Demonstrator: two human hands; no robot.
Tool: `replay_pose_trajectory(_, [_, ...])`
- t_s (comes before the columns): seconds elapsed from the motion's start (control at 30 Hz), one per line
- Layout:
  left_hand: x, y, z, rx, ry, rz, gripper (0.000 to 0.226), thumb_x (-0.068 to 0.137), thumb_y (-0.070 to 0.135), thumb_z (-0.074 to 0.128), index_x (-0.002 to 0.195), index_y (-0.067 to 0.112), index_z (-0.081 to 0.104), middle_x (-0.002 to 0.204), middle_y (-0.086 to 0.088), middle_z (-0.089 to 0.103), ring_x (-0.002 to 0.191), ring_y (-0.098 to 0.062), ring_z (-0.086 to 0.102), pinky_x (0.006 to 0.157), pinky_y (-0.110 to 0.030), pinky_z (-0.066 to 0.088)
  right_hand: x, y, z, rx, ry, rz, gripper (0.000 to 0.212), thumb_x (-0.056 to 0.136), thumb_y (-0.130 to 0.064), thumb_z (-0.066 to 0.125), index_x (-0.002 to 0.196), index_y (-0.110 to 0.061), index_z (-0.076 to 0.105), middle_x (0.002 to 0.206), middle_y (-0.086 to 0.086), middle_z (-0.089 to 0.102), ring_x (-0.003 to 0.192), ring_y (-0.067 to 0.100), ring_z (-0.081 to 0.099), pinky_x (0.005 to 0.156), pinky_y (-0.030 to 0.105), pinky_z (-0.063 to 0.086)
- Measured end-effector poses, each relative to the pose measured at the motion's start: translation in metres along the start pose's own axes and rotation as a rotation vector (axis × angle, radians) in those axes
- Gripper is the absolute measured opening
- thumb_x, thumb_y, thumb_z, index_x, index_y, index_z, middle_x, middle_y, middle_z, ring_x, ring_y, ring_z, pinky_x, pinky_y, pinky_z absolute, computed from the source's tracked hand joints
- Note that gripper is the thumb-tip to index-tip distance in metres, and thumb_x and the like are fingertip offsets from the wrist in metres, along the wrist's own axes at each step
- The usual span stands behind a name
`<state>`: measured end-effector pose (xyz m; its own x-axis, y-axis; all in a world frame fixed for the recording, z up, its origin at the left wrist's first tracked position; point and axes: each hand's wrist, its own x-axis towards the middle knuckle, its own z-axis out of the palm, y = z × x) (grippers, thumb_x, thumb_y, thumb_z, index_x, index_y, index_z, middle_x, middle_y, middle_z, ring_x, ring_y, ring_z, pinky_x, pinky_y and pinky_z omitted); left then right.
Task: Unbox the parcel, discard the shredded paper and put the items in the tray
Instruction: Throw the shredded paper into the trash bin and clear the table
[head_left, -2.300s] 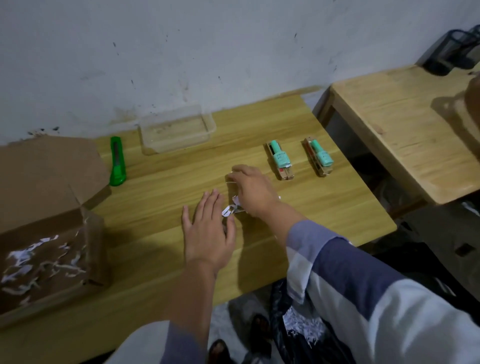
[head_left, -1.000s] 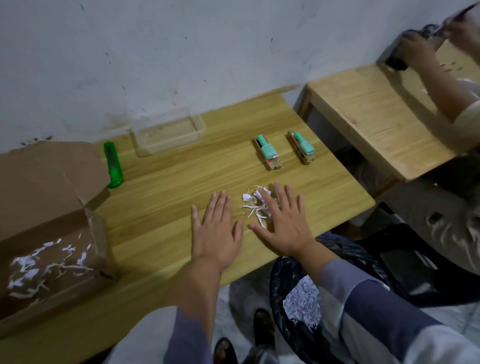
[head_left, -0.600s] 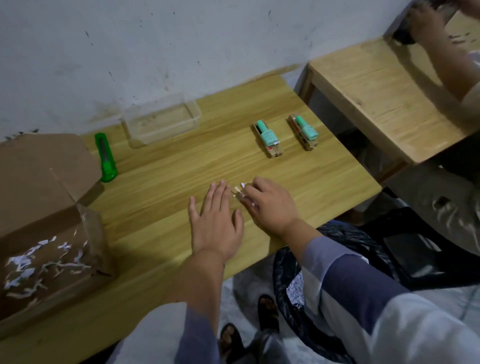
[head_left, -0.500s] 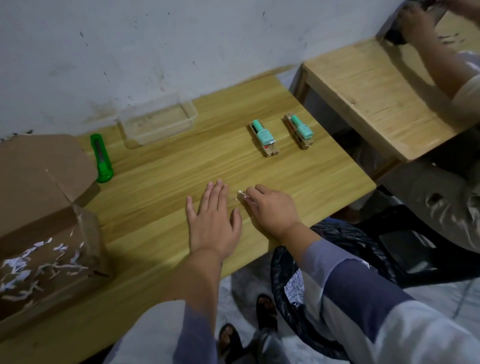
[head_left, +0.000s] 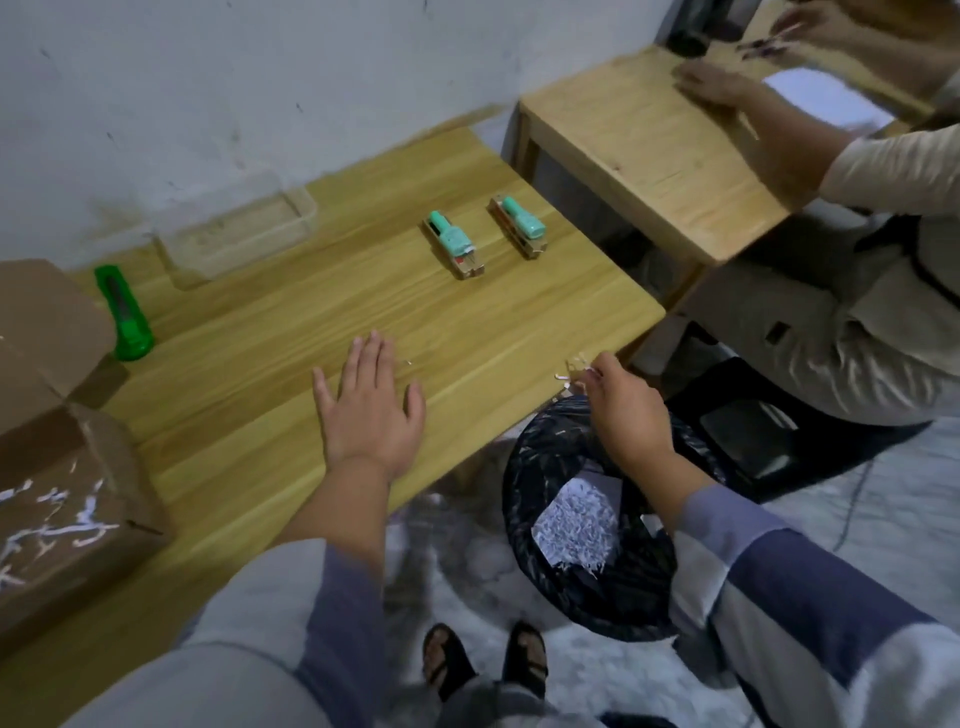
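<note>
- No text, label, brand, number or sign can be read anywhere in the view.
- The two small boxed items (head_left: 453, 245) (head_left: 522, 227) on the table (head_left: 291, 364) carry packaging with a red patch on one (too small and blurred to make out any lettering).
- The cardboard box (head_left: 62, 467) shows plain brown faces with no legible marking.
- The green cutter (head_left: 123, 312) shows no readable print.
</note>
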<state>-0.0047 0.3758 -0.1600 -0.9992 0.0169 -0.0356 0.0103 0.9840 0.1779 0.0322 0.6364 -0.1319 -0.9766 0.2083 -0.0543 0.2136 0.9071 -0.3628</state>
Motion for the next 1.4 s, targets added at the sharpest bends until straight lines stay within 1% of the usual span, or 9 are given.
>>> replay_pose_trajectory(0.1, [-0.001, 0.000, 0.001, 0.014, 0.004, 0.007, 0.062, 0.097, 0.047, 0.023, 0.153, 0.021, 0.013, 0.161, 0.007, 0.007, 0.148, -0.011, 0.001, 0.117, -0.056, 0.002, -0.018, 0.035, 0.005, 0.001, -0.037, 0.115, 0.020, 0.100, -0.029, 0.035, 0.093, -0.012, 0.040, 0.093, 0.019, 0.063, 0.080, 0.042, 0.058, 0.057, 0.038, 0.034])
replay_pose_trajectory(0.23, [-0.002, 0.001, 0.001, 0.011, 0.030, 0.012, 0.061, 0.097, 0.043, 0.029, 0.152, 0.019, 0.018, 0.161, 0.004, 0.012, 0.148, -0.015, 0.007, 0.117, -0.056, 0.003, -0.027, 0.081, 0.023, 0.114, -0.159, 0.208, 0.020, 0.092, -0.018, 0.052, 0.111, -0.014, 0.055, 0.121, 0.016, 0.051, 0.101, 0.039, 0.057, 0.083, 0.043, 0.048])
replay_pose_trajectory(0.33, [0.000, 0.001, 0.003, 0.014, 0.042, 0.005, 0.060, 0.096, 0.041, 0.033, 0.151, 0.018, 0.021, 0.160, 0.002, 0.015, 0.148, -0.015, 0.010, 0.117, -0.056, 0.003, -0.028, 0.104, 0.027, 0.198, -0.124, 0.293, 0.019, 0.086, -0.013, 0.063, 0.100, -0.023, 0.071, 0.114, 0.011, 0.061, 0.103, 0.031, 0.061, 0.088, 0.041, 0.051])
replay_pose_trajectory(0.43, [0.001, 0.001, 0.004, 0.016, 0.050, 0.007, 0.059, 0.096, 0.039, 0.035, 0.150, 0.017, 0.023, 0.160, 0.001, 0.017, 0.147, -0.017, 0.012, 0.117, -0.056, 0.004, -0.030, 0.116, 0.024, 0.251, -0.115, 0.397, 0.007, 0.082, -0.026, 0.070, 0.087, -0.025, 0.074, 0.095, 0.006, 0.074, 0.094, 0.025, 0.068, 0.081, 0.037, 0.054])
replay_pose_trajectory(0.53, [0.001, 0.002, 0.004, 0.001, 0.062, 0.004, 0.058, 0.096, 0.038, 0.036, 0.150, 0.017, 0.025, 0.159, 0.001, 0.019, 0.147, -0.017, 0.012, 0.117, -0.056, 0.003, -0.030, 0.120, 0.019, 0.090, -0.084, 0.375, 0.025, 0.086, -0.043, 0.062, 0.086, -0.020, 0.072, 0.087, 0.009, 0.073, 0.091, 0.029, 0.065, 0.076, 0.035, 0.044])
replay_pose_trajectory(0.7, [0.002, 0.002, 0.004, -0.002, 0.075, 0.010, 0.058, 0.096, 0.038, 0.037, 0.149, 0.017, 0.026, 0.159, 0.000, 0.020, 0.147, -0.017, 0.014, 0.117, -0.056, 0.005, -0.030, 0.125, 0.020, 0.030, -0.128, 0.372, 0.048, 0.090, -0.061, 0.040, 0.103, -0.027, 0.071, 0.102, 0.007, 0.072, 0.105, 0.031, 0.061, 0.092, 0.042, 0.043])
replay_pose_trajectory(1.03, [0.003, 0.002, 0.005, -0.016, 0.081, 0.006, 0.058, 0.095, 0.039, 0.037, 0.147, 0.017, 0.029, 0.158, 0.000, 0.022, 0.146, -0.017, 0.016, 0.116, -0.057, 0.006, -0.024, 0.105, 0.002, 0.138, -0.171, 0.368, 0.024, 0.092, -0.029, 0.052, 0.107, -0.021, 0.069, 0.111, 0.011, 0.069, 0.107, 0.032, 0.061, 0.087, 0.039, 0.048])
replay_pose_trajectory(1.2, [0.004, 0.001, 0.005, -0.013, 0.075, 0.008, 0.059, 0.093, 0.041, 0.037, 0.147, 0.018, 0.028, 0.159, 0.001, 0.021, 0.146, -0.017, 0.016, 0.116, -0.057, 0.006, -0.011, 0.078, -0.009, 0.117, -0.106, 0.322, 0.023, 0.090, -0.024, 0.051, 0.104, -0.021, 0.069, 0.114, 0.010, 0.066, 0.105, 0.033, 0.061, 0.090, 0.047, 0.050])
replay_pose_trajectory(1.4, [0.003, 0.002, 0.000, -0.014, 0.048, 0.010, 0.062, 0.093, 0.043, 0.033, 0.149, 0.018, 0.025, 0.159, 0.001, 0.017, 0.147, -0.015, 0.012, 0.116, -0.057, 0.005, 0.005, 0.017, -0.014, 0.192, 0.065, 0.136, 0.018, 0.091, -0.014, 0.056, 0.101, -0.010, 0.071, 0.104, 0.009, 0.064, 0.089, 0.025, 0.062, 0.081, 0.034, 0.053])
